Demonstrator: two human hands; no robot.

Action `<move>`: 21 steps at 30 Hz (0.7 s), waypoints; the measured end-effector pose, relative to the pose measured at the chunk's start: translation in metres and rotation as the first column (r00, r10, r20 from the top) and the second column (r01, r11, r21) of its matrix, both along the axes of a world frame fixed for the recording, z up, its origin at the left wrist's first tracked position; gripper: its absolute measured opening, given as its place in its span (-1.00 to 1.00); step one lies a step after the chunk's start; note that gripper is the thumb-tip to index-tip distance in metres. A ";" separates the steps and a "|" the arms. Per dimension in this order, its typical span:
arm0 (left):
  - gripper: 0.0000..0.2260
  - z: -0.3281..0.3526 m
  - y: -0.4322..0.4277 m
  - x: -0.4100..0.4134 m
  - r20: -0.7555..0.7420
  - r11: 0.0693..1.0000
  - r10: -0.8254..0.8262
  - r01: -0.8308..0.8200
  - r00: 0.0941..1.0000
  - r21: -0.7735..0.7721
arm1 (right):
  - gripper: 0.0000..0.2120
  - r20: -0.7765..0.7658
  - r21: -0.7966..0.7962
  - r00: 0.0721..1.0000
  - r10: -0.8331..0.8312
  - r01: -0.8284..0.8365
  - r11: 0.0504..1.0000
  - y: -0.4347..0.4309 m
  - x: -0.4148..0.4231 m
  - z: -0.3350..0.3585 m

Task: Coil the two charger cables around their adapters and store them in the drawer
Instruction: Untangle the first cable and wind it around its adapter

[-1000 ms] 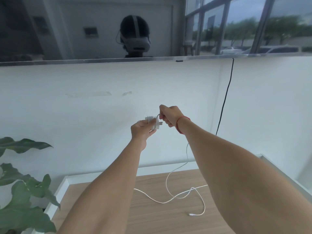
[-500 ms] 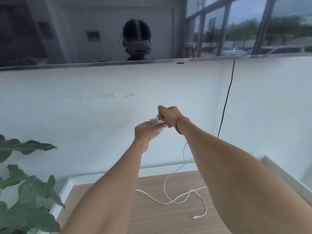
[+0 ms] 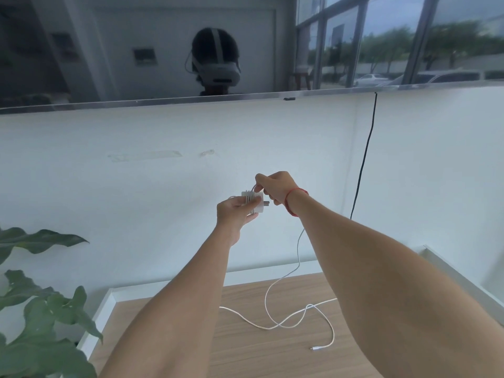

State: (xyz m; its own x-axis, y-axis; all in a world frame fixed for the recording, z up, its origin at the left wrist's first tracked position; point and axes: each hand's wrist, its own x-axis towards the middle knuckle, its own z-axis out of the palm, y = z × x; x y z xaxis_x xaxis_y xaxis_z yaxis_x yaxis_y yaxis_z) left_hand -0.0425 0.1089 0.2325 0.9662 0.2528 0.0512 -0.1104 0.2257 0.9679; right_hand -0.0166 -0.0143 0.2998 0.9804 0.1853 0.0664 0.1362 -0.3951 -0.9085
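My left hand (image 3: pixel 234 211) grips the white adapter (image 3: pixel 256 204) near mid-view, several turns wrapped on it, while my right hand (image 3: pixel 275 186), at 1 o'clock of it, pinches the white cable (image 3: pixel 299 257) beside the wraps. The adapter looks light and rigid, best held by its flat sides. The cable looks thin, limp and springy, so I'd pinch close in under light tension. I count one adapter and one cable, its slack on the wooden top (image 3: pixel 245 350) toward 5 o'clock; no second charger or drawer shows.
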 end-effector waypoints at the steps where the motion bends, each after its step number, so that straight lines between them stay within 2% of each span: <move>1: -0.87 0.001 0.001 0.001 0.004 1.000 -0.011 0.011 1.000 -0.002 | -0.75 0.014 -0.008 1.000 -0.006 0.006 1.000 -0.001 0.004 -0.001; 6: -0.82 0.011 0.003 0.004 0.019 0.998 -0.037 0.038 0.999 -0.044 | -0.71 0.112 -0.044 0.992 -0.050 0.055 0.998 -0.002 0.017 0.000; 11: -0.70 0.020 0.007 0.004 0.015 0.991 -0.076 0.078 0.997 -0.110 | -0.73 0.191 -0.005 0.975 -0.110 0.113 0.994 0.000 0.027 0.000; 14: -0.68 0.024 0.013 0.005 0.003 0.986 -0.092 0.091 0.996 -0.139 | -0.50 0.169 -0.030 0.976 -0.136 0.143 0.989 -0.002 0.033 0.001; 18: -0.68 0.028 0.017 0.007 0.019 0.979 -0.127 0.129 0.992 -0.159 | -0.57 0.087 0.041 0.986 -0.141 0.138 0.990 -0.005 0.038 -0.005; 21: -0.69 0.032 0.018 0.009 0.033 0.980 -0.129 0.132 0.991 -0.151 | -0.60 0.081 0.085 0.986 -0.147 0.141 0.986 -0.001 0.037 -0.014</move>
